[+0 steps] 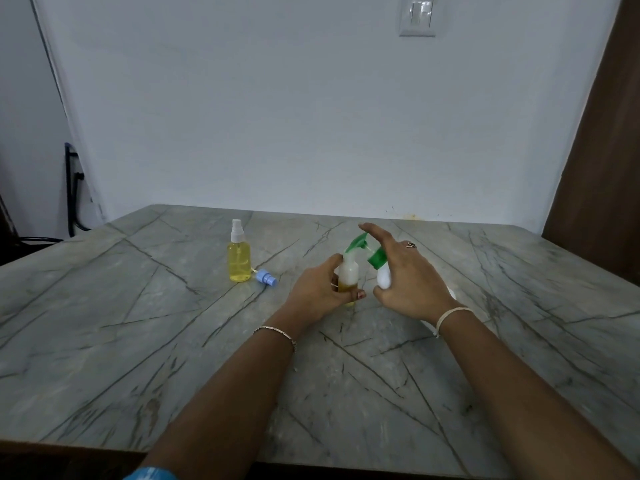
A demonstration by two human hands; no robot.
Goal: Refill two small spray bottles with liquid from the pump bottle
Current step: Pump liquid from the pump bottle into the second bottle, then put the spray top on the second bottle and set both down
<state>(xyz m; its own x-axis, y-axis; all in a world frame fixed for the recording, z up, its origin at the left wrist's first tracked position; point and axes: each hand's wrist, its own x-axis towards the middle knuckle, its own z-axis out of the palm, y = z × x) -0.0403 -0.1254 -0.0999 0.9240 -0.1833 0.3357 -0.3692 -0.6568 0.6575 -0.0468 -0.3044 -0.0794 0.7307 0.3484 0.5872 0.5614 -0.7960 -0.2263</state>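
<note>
Near the middle of the table (104, 341), your left hand (320, 292) is gripping the open spray bottle (348, 275), while your right hand (405, 275) is holding the tilted pump bottle (382, 275), fingers pressing its green pump (360, 242). You are probably filling the second bottle; the capped full bottle (239, 258) and loose blue sprayer (266, 278) are sitting toward the far left edge. Next, keep the spout over the neck.

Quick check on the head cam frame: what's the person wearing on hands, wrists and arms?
Both forearms are bare, no sleeves in view. The left hand has a thin metallic bangle at the wrist and dark polish on one visible nail. The right hand has a ring on one finger and a pale cord band around the wrist. No gloves or watch visible.
</note>
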